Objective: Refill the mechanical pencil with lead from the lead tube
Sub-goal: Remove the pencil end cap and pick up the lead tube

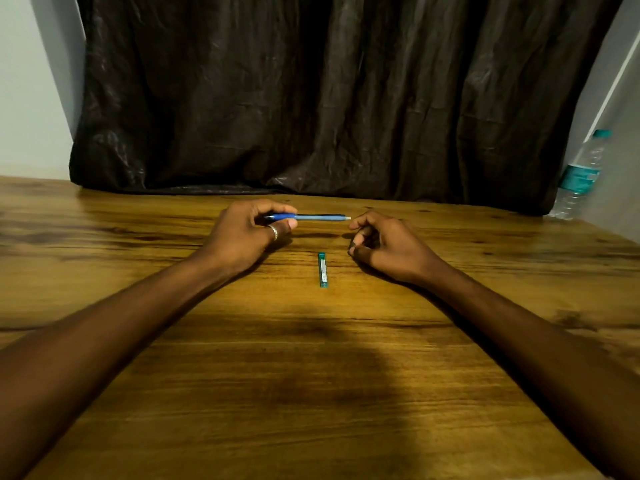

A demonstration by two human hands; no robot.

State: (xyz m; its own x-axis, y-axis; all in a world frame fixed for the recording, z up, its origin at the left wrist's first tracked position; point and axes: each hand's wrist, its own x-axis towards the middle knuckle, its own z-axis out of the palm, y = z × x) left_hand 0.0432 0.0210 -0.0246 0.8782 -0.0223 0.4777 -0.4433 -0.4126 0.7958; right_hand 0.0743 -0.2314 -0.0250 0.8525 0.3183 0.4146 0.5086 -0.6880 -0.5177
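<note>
My left hand grips a blue mechanical pencil by its tip end and holds it level a little above the wooden table. The pencil's white cap end points right and almost meets the fingertips of my right hand. That hand rests on the table with its fingers loosely curled and nothing in them. A thin green lead tube lies flat on the table between my two hands, pointing away from me, just below the pencil.
A dark crumpled curtain hangs along the table's far edge. A clear plastic water bottle with a teal cap and label stands at the far right corner. Pale walls show on both sides.
</note>
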